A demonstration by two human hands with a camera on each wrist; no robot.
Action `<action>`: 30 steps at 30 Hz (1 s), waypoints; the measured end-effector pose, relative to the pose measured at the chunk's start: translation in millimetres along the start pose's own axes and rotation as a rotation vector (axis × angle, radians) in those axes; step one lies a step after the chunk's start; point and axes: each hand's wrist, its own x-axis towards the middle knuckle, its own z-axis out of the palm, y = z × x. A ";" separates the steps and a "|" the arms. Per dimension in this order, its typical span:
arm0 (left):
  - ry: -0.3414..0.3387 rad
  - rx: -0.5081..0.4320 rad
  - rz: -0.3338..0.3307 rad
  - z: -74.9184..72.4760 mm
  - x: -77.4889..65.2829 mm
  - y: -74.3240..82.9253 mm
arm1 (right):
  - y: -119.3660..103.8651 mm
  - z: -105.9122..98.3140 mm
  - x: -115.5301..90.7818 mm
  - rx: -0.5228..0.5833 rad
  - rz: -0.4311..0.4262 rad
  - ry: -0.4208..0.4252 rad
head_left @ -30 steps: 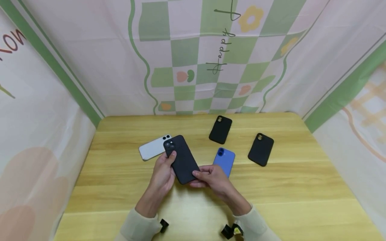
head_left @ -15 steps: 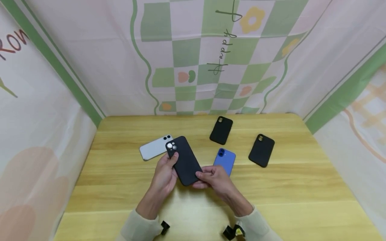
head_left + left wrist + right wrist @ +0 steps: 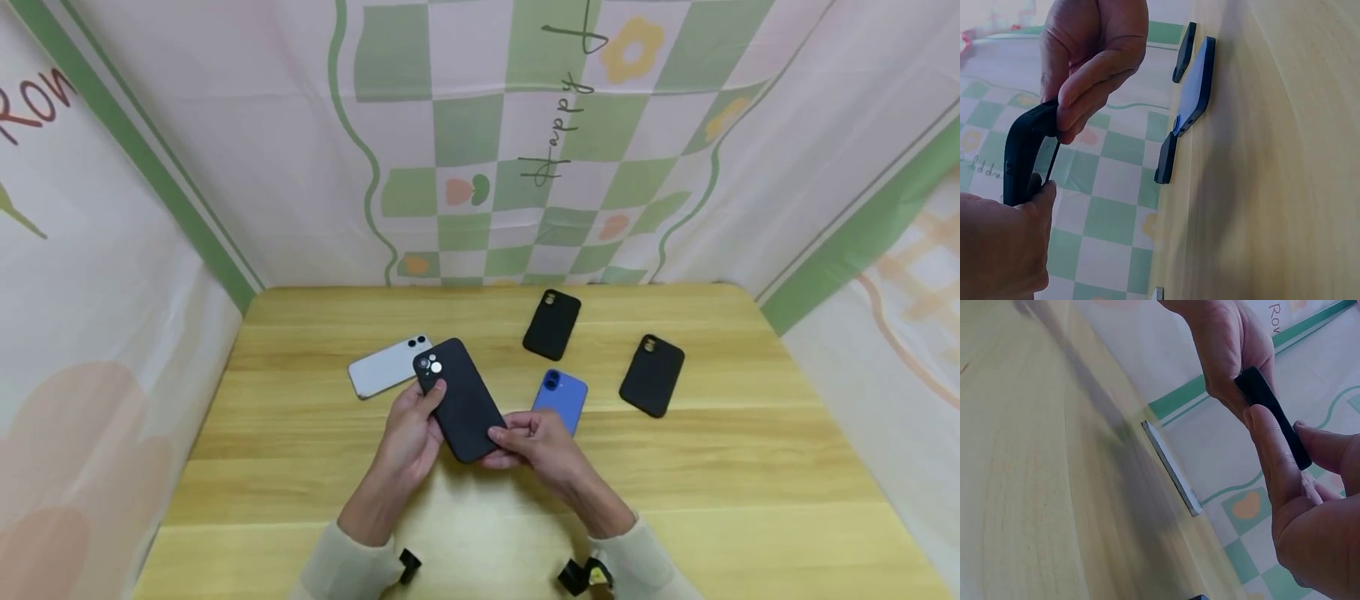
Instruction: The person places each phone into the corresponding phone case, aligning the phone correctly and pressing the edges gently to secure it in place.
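Note:
Both hands hold a phone in a black case (image 3: pixel 468 408) above the table, its back and camera lenses facing up in the head view. My left hand (image 3: pixel 408 437) grips the upper left side, thumb on the back below the lenses. My right hand (image 3: pixel 543 450) pinches the lower right corner between thumb and fingers. In the left wrist view the black case (image 3: pixel 1019 150) is seen edge-on, with a light grey surface inside its rim. The right wrist view shows its narrow edge (image 3: pixel 1275 419) between the hands. A blue phone (image 3: pixel 562 396) lies just beyond my right hand, partly covered.
A white phone (image 3: pixel 382 371) lies behind my left hand, one end partly covered by the held phone. Two black phone cases (image 3: pixel 552 327) lie farther back and to the right. Patterned cloth (image 3: pixel 465 133) hangs along the wooden table's (image 3: pixel 720 467) back and sides.
The held phone has tilted slightly, so its lenses now show bright glints instead of looking dark. Both hands keep their grip. The view has shifted very little.

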 end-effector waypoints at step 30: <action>-0.025 -0.030 -0.055 -7.8 -5.9 -1.4 | -24.3 -25.2 2.9 -0.123 -0.046 0.235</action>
